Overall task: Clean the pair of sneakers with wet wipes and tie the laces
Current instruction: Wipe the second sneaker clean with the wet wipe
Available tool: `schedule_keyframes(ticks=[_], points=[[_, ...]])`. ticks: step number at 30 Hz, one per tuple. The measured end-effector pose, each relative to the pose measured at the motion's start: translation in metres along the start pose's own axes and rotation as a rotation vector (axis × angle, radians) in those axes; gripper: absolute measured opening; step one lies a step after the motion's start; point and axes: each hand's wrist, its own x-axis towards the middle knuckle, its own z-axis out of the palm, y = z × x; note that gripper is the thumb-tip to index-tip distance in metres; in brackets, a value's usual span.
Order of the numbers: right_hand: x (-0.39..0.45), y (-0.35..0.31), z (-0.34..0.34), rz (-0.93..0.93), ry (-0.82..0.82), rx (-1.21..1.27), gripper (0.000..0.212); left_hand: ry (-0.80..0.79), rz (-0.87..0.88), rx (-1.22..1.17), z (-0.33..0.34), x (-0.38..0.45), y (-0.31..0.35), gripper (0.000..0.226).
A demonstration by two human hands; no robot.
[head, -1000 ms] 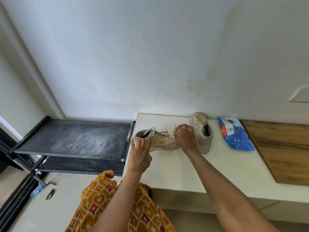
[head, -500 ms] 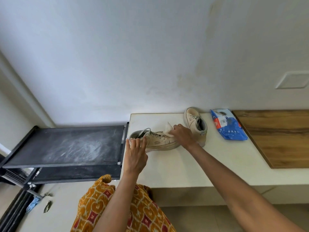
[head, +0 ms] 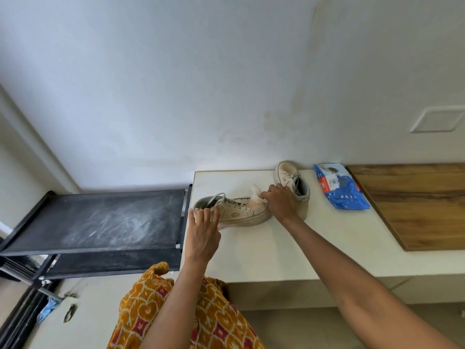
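Two beige sneakers stand on a white counter (head: 264, 253). The near sneaker (head: 236, 210) lies sideways with its toe to the right and its laces loose. My left hand (head: 202, 233) rests on its heel with straight fingers. My right hand (head: 280, 202) pinches a white wet wipe (head: 256, 195) against the toe of that sneaker. The second sneaker (head: 293, 182) stands just behind my right hand, toe toward the wall, partly hidden by it.
A blue pack of wet wipes (head: 339, 190) lies right of the sneakers. A wooden board (head: 415, 202) covers the counter's right end. A dusty black rack (head: 105, 220) adjoins the counter's left edge. The wall stands close behind.
My right hand with the wipe has slid from the laces toward the toe of the near sneaker. My left hand stays on the heel.
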Motion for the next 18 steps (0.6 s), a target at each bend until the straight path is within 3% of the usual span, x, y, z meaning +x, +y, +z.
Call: schedule_keyframes(ticks=[6,9,12,16,18], points=[[-0.023,-0.018,0.013,-0.108,0.070,0.056,0.026,-0.058,-0.034,-0.014,-0.008,-0.001,0.003,0.067],[-0.034,-0.009,0.012,0.016,0.121,0.060,0.024,-0.086,-0.002,-0.035,-0.009,-0.001,0.001,0.064],[-0.019,-0.016,0.000,0.219,0.071,0.156,0.022,-0.120,-0.034,-0.078,-0.014,0.002,0.003,0.059],[-0.014,-0.049,0.005,0.067,-0.003,0.276,0.028,-0.198,-0.043,-0.118,-0.019,0.004,0.009,0.051],[-0.023,-0.052,0.013,0.052,0.034,0.291,0.029,-0.212,-0.038,-0.141,-0.021,0.006,0.011,0.051]])
